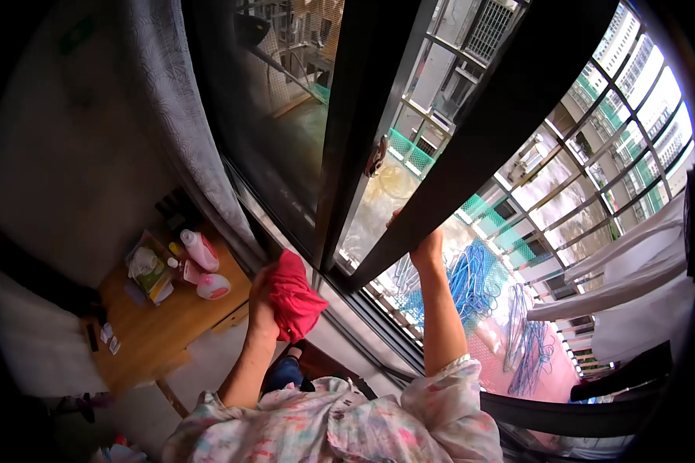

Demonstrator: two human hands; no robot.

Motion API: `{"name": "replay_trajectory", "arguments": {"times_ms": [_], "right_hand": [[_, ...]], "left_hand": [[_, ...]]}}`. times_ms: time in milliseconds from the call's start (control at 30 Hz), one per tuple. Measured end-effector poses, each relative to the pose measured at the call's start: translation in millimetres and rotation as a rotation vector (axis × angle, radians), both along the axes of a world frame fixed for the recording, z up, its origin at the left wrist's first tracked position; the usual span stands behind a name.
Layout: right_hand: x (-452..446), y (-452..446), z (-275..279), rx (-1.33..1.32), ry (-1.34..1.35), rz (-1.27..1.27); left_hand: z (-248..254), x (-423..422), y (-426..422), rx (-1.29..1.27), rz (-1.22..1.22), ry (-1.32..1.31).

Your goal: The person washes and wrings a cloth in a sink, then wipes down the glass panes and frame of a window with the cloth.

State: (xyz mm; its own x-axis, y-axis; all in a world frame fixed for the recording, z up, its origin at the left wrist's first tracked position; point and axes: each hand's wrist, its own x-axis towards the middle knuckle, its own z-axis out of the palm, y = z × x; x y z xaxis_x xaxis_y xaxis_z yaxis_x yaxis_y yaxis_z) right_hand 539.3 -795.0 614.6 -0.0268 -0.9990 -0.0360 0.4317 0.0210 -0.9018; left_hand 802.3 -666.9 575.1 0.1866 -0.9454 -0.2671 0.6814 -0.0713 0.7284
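My left hand point(262, 309) is closed around a bunched red cloth point(295, 297) in front of the window sill. Out to the right, my right hand point(428, 248) grips the dark frame of a sliding window sash point(471, 154). Part of that hand is hidden behind the frame, and fingertips show on its far side. A metal window latch point(376, 157) sits on the neighbouring upright, above both hands. The window track point(371, 324) runs below, between my arms.
At left, a wooden desk point(150, 339) holds a pink-and-white bottle point(199, 251), another pink container and a tissue pack. A grey curtain point(166, 100) hangs beside the glass. Outside are a barred cage, blue hangers point(471, 282) and white hanging laundry point(629, 278).
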Motion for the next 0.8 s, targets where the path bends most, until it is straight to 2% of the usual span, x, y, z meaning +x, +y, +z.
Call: {"name": "replay_trajectory", "arguments": {"times_ms": [100,200,233,333,400,467,600,667,700,733,800], "right_hand": [[-33.0,43.2,1.7,-0.111,0.099,-0.025],[-73.8,90.4,5.1,-0.221,0.204,-0.072],[-88.4,106.2,7.1,-0.221,0.252,-0.088],[-133.2,158.2,3.9,-0.351,0.264,-0.147],[-162.4,194.5,7.3,-0.314,0.339,-0.217],[-187.8,232.7,6.4,-0.246,0.252,-0.318],[-211.4,306.6,11.3,-0.166,0.190,-0.770],[-221.7,331.8,-2.9,-0.043,0.308,-1.380],[-205.6,343.5,8.2,-0.046,0.563,-1.511],[-197.6,350.4,6.6,-0.094,0.689,-1.680],[-180.3,366.6,12.7,-0.170,0.908,-1.597]], "left_hand": [[5.6,-11.3,-1.4,-0.009,0.005,-0.017],[-9.9,-17.2,-3.9,-0.001,-0.121,0.138],[-12.2,-21.7,-3.1,-0.012,-0.117,0.054],[-13.2,-38.7,-0.7,-0.030,-0.139,0.021],[-10.8,-48.9,1.3,-0.044,-0.188,-0.021],[-10.4,-58.9,4.1,-0.061,-0.238,-0.034],[2.7,-85.6,10.1,-0.058,-0.351,-0.042],[4.6,-98.3,13.2,-0.070,-0.406,-0.033],[3.4,-104.5,14.0,-0.097,-0.441,-0.018],[2.1,-109.0,15.4,-0.124,-0.475,-0.004],[0.4,-115.3,14.8,-0.125,-0.532,0.002]]}}
